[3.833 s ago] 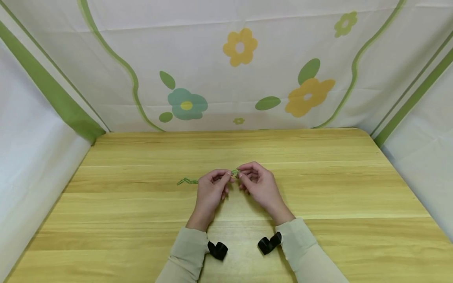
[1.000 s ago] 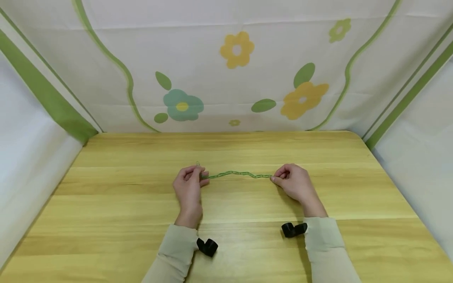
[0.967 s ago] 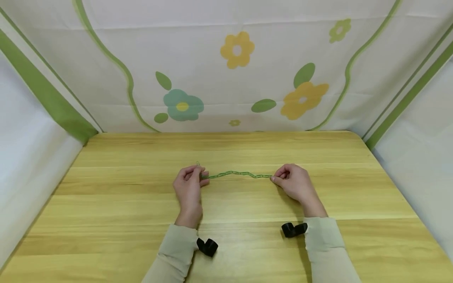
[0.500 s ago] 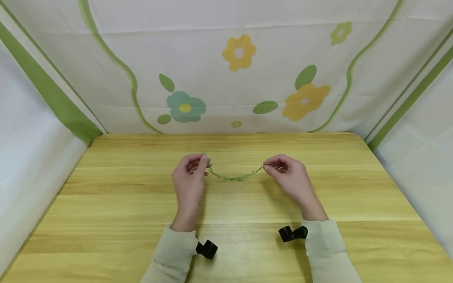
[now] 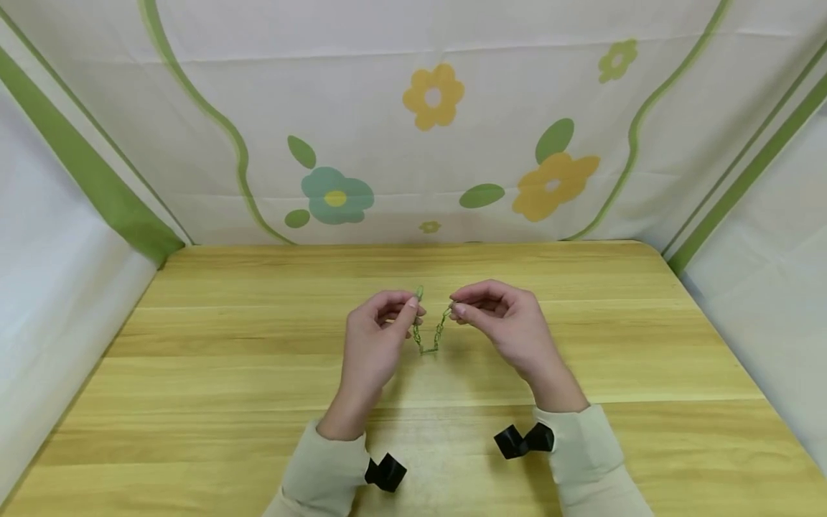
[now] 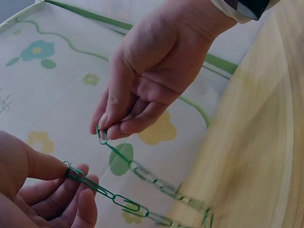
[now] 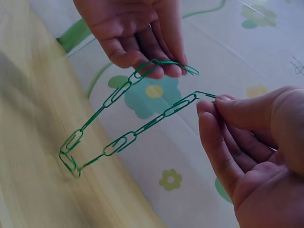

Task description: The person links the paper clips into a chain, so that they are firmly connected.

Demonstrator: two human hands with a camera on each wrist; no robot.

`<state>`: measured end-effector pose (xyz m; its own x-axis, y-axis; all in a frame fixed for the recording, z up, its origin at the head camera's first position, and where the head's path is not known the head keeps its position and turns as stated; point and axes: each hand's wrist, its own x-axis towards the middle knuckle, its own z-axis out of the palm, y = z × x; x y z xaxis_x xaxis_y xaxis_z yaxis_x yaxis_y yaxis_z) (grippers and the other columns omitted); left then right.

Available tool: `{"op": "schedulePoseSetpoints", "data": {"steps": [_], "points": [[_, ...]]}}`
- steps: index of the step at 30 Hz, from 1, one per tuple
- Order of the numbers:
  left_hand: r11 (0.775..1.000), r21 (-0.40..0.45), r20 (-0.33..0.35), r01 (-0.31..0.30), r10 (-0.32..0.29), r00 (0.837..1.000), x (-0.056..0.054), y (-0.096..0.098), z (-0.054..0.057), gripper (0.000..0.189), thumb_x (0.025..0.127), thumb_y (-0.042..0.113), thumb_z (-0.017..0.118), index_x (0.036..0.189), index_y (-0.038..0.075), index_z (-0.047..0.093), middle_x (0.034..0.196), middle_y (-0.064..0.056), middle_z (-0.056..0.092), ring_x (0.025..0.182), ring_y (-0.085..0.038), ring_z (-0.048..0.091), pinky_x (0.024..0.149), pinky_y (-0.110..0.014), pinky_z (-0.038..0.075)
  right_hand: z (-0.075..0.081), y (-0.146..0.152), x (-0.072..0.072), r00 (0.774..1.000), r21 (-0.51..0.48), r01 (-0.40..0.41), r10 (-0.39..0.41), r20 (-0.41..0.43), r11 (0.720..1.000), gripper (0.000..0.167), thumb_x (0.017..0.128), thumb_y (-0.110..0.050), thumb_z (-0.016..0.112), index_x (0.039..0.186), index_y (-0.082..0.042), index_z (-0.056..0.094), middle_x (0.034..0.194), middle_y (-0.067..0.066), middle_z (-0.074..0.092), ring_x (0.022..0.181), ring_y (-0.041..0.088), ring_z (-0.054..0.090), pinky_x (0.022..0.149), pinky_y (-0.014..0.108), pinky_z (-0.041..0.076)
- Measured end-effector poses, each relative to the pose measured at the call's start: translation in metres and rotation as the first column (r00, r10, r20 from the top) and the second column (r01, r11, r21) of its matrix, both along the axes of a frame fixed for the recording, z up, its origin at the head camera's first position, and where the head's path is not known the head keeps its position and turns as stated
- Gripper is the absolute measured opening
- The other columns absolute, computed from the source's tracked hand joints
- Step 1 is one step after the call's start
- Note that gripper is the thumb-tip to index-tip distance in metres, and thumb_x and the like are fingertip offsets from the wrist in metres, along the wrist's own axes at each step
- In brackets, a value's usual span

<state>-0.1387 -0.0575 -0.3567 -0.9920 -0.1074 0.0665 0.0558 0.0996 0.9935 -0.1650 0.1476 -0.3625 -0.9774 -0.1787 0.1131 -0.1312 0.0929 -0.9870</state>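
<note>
A chain of several green paper clips (image 7: 119, 143) hangs in a U between my two hands. In the head view, my left hand (image 5: 375, 330) pinches one end between thumb and fingers, and a clip tip sticks up past the thumb. My right hand (image 5: 507, 323) pinches the end clip at the other side, a short gap away. The wrist views show the linked clips (image 6: 126, 203) running from one hand to the other, with the bend lowest. Part of the left end clip is covered by the left fingers.
Below the hands spreads a wooden table (image 5: 226, 388). A white curtain (image 5: 375, 93) printed with flowers stands behind its far edge, and white side panels flank it. Each sleeve cuff carries a black camera mount (image 5: 388, 472).
Earlier the hands were close together, then drew apart and stretched the paper clip chain over the table. They have since lifted it and come back towards each other, so it sags deeper.
</note>
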Motion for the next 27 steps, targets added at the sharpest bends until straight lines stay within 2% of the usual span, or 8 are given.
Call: {"op": "schedulePoseSetpoints", "data": {"steps": [5,8,14,23,27], "points": [[0.998,-0.009,0.024,0.066,-0.066,0.998,-0.001,0.002,-0.003,0.014,0.105,0.012,0.069,0.112,0.003,0.077,0.099,-0.015,0.079,0.091,-0.026,0.072,0.069,-0.021,0.053,-0.002,-0.005,0.000,0.999,-0.033,0.030,-0.031,-0.020,0.999,0.020,0.098,0.003,0.075,0.116,0.009,0.073,0.103,0.005,0.079,0.093,0.014,0.079,0.088,0.033,0.067],[0.996,-0.003,0.041,0.093,-0.093,0.995,-0.002,0.002,-0.005,0.014,0.105,0.011,0.069,0.112,0.001,0.077,0.096,-0.016,0.078,0.090,-0.030,0.072,0.072,-0.022,0.055,-0.003,-0.007,0.000,0.997,-0.048,0.061,-0.063,-0.039,0.997,0.019,0.097,0.002,0.077,0.114,0.009,0.073,0.100,0.002,0.079,0.092,0.014,0.079,0.087,0.032,0.067],[0.991,-0.033,0.062,0.133,-0.131,0.989,-0.003,0.002,-0.006,0.013,0.104,0.009,0.069,0.109,0.000,0.077,0.090,-0.015,0.076,0.085,-0.027,0.071,0.075,-0.029,0.060,-0.004,-0.012,0.001,0.993,-0.030,0.093,-0.095,-0.070,0.995,0.017,0.097,-0.002,0.079,0.112,0.005,0.075,0.099,0.002,0.078,0.090,0.014,0.078,0.085,0.030,0.066],[0.989,-0.031,0.083,0.146,-0.143,0.986,-0.002,0.003,-0.007,0.013,0.105,0.011,0.069,0.107,0.001,0.077,0.091,-0.014,0.075,0.085,-0.031,0.071,0.073,-0.029,0.060,-0.007,-0.016,0.003,0.993,0.024,0.083,-0.080,-0.091,0.996,0.016,0.099,-0.006,0.077,0.113,0.002,0.074,0.103,0.014,0.075,0.088,0.014,0.074,0.083,0.029,0.065],[0.988,-0.022,0.081,0.156,-0.153,0.985,-0.002,0.002,-0.007,0.013,0.105,0.010,0.069,0.107,0.000,0.077,0.090,-0.014,0.074,0.083,-0.026,0.071,0.074,-0.030,0.060,-0.009,-0.016,0.001,0.993,0.037,0.072,-0.068,-0.099,0.997,0.019,0.102,-0.008,0.074,0.119,0.000,0.075,0.108,0.015,0.073,0.090,0.015,0.072,0.084,0.028,0.064]]}}
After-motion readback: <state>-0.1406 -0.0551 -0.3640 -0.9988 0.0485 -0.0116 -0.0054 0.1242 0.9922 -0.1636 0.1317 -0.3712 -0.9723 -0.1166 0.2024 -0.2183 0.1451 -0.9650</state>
